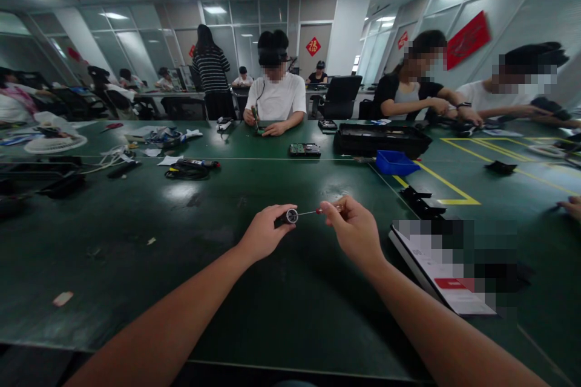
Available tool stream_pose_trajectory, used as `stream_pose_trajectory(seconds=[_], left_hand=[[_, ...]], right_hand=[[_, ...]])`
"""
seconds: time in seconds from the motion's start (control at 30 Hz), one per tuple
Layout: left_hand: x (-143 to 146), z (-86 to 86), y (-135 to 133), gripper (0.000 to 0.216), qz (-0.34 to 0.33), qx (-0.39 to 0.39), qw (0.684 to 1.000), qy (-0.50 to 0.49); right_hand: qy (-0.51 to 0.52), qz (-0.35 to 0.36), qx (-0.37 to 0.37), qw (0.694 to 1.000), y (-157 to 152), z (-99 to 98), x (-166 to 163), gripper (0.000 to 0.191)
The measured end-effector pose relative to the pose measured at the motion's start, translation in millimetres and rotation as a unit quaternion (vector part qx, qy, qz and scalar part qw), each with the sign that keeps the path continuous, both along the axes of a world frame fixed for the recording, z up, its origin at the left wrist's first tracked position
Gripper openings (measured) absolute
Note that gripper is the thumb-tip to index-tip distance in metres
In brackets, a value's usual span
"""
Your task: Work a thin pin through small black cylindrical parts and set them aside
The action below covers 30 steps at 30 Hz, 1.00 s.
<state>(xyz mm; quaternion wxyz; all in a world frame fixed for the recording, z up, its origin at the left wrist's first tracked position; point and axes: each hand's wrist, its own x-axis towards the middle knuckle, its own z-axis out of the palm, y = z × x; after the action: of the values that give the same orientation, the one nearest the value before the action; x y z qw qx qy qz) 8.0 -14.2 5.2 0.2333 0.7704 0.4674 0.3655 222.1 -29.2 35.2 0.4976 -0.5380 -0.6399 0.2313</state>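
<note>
My left hand [265,230] is closed around a small black cylindrical part with a round silvery end [287,217]. My right hand [354,227] is closed on a thin screwdriver [318,211] with a red collar, its metal tip pointing left and meeting the silvery end of the part. Both hands hover over the dark green table [218,266], a little above its surface.
A white booklet [449,278] lies right of my right hand, black parts [420,201] beyond it. A blue bin [394,162], black tray [381,139], circuit board [304,149] and cables [188,169] sit farther out. Several people work across the table.
</note>
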Motion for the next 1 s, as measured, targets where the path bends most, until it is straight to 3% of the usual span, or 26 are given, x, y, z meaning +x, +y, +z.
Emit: stream_pose_trajectory(seconds=[0.23,0.43,0.63,0.8,1.0], left_hand=[[-1.1,-1.3,1.3,0.042,0.003,0.012,1.000,0.022],[-0.8,-0.7,1.9,0.041,0.004,0.016,1.000,0.019],[-0.8,-1.4,3.5,0.041,0.005,0.020,1.000,0.012],[-1.3,-2.7,3.9,0.041,0.004,0.014,1.000,0.006],[-2.7,-2.2,3.5,0.041,0.009,0.005,1.000,0.003]], right_hand=[[-0.018,0.057,0.049,0.997,-1.3,-2.4,-0.6,0.017],[-0.048,0.058,0.023,0.997,-1.7,-1.3,-1.1,0.032],[0.003,0.090,0.022,0.996,-0.1,-6.9,0.0,0.023],[-0.030,0.082,-0.008,0.996,-1.4,-3.8,-1.1,0.032],[0.017,0.107,-0.026,0.994,-0.5,-6.0,-0.4,0.017]])
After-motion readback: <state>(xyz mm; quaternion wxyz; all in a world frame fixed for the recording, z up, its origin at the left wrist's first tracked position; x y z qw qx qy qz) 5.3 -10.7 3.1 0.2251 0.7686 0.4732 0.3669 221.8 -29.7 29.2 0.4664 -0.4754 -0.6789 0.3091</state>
